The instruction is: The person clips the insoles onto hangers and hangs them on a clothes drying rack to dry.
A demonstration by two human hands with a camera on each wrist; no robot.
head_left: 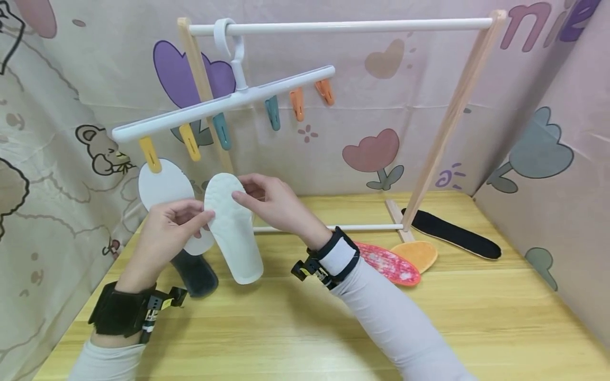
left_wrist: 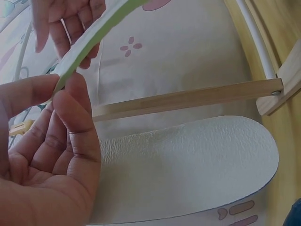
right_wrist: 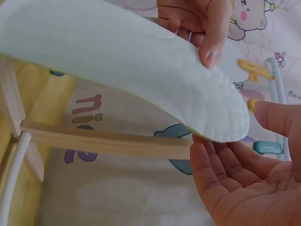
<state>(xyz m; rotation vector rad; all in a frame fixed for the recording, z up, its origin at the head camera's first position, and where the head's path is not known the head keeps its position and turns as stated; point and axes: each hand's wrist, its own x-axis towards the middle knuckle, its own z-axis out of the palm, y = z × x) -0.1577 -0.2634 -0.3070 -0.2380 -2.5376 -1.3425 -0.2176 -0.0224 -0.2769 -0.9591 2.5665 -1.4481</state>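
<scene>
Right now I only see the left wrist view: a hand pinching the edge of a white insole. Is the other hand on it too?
Observer: Yes, the right hand holds the held insole near its rounded end, opposite the left hand.
Operator: And the second white sole behind it?
Observer: That hanging insole dangles from a yellow clip on the white hanger.
Operator: Any others around?
Observer: On the table lie a black insole, a red insole and an orange insole.

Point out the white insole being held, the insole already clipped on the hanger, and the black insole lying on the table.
held white insole (head_left: 233, 233): head view, its middle.
clipped insole (head_left: 162, 185): head view, upper part.
black insole (head_left: 452, 235): head view, its middle.
</scene>
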